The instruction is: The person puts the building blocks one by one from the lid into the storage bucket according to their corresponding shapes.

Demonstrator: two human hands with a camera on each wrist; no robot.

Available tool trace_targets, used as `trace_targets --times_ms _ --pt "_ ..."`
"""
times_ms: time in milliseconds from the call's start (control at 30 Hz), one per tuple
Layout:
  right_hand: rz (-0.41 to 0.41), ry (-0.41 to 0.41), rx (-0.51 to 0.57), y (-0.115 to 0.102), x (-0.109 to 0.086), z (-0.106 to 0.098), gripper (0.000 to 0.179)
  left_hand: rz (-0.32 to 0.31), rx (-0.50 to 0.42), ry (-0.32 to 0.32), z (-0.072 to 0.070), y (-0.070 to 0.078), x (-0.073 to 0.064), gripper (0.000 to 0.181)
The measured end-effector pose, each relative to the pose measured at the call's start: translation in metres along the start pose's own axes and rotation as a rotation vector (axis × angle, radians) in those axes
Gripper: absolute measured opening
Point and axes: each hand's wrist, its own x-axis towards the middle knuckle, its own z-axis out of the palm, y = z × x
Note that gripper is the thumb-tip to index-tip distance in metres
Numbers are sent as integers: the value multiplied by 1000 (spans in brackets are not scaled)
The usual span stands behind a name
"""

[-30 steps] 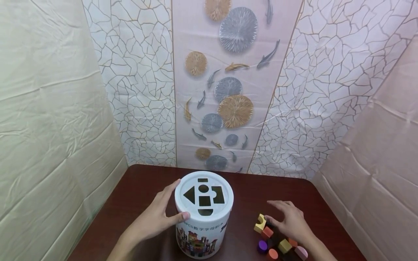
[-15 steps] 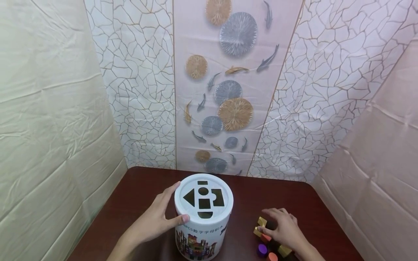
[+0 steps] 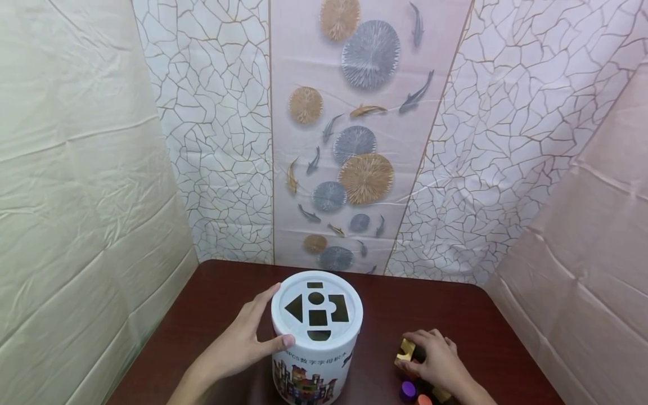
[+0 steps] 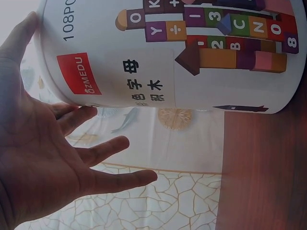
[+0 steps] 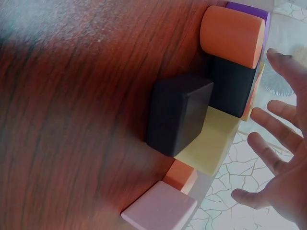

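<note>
Though earlier beside it, right fingers now snug about yellow block (left fingers wide, on canister).

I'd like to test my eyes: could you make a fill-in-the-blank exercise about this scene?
The three-sided hole in the lid of the white tub is a ____.
Of the left hand and right hand, the ____ one has its grip on a notched yellow block.
In the right-wrist view, the cylinder partly hidden by the orange cylinder is ____.

Missing words: triangle; right; purple.
</note>
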Motion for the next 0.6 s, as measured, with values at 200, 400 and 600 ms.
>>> trace_targets --times_ms 200,400,600 --pt "8 -23 -29 2 2 2 58 9 5 9 0 -1 0 109" --pt "35 -53 -17 3 4 2 52 4 2 3 0 0 2 109" --pt "50 -72 15 -1 6 2 51 6 3 7 0 -1 1 109"
